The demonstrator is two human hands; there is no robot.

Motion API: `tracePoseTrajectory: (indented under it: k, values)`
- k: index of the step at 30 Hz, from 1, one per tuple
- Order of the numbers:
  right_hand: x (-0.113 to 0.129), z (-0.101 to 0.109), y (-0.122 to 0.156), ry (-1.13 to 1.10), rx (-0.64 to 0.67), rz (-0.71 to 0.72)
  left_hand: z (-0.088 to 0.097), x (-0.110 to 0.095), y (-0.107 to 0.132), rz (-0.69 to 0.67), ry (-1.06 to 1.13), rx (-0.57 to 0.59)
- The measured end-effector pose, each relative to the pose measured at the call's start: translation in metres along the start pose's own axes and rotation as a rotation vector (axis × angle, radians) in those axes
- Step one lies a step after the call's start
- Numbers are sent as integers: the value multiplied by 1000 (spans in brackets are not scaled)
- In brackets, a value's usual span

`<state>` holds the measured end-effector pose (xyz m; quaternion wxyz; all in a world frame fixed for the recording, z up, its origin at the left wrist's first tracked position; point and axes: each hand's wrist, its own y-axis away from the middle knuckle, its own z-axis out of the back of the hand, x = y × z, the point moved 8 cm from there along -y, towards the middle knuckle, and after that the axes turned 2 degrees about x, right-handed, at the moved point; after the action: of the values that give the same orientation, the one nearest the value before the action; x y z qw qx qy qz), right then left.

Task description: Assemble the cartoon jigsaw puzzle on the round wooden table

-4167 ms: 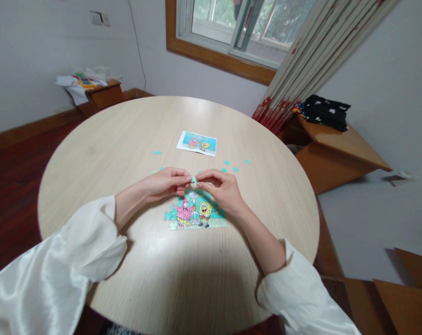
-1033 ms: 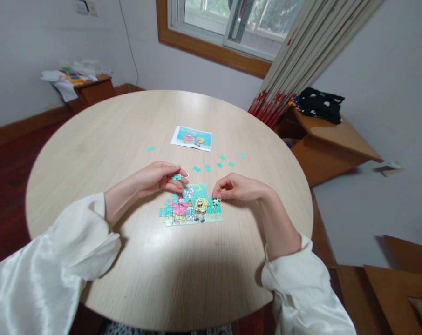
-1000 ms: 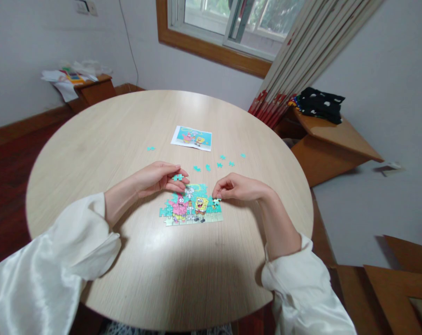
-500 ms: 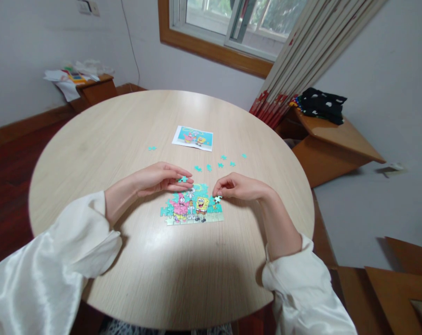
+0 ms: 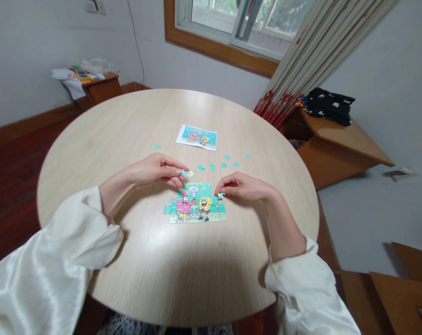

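Note:
A partly joined cartoon jigsaw puzzle [image 5: 195, 204] lies flat on the round wooden table [image 5: 134, 125]. My left hand [image 5: 155, 170] hovers at the puzzle's upper left, its fingers pinched on a small teal puzzle piece [image 5: 187, 174]. My right hand [image 5: 244, 186] rests at the puzzle's right edge, fingers closed on another small piece [image 5: 221, 195] that touches that edge. Several loose teal pieces [image 5: 224, 164] lie just beyond the puzzle, and one more teal piece [image 5: 156, 146] sits apart to the left.
A printed reference picture [image 5: 197, 137] lies farther back on the table. A tilted wooden stand [image 5: 343, 139] with dark spotted cloth [image 5: 331, 107] is at the right, beside a curtain [image 5: 312, 51]. A low wooden stand with papers [image 5: 92, 83] is at the back left.
Earlier both hands met over the puzzle's top on one piece. They have since parted: the right hand moved to the puzzle's right edge, and the left drifted slightly right with its piece.

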<state>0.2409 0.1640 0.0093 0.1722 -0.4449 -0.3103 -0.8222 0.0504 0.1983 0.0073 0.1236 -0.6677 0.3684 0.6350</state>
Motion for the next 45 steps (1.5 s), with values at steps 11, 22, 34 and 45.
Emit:
tracePoseTrajectory:
  k: [11,22,34,45]
  values:
    - [0,-1,0,7,9,12,6,-16,2,-161,-189,-86]
    - [1,-2,1,42,29,17,6,10,-7,59,-329,-10]
    - [1,-2,0,45,29,17,0,10,-6,33,-477,19]
    - [0,-2,0,28,30,17,-2,8,-6,-3,-560,8]
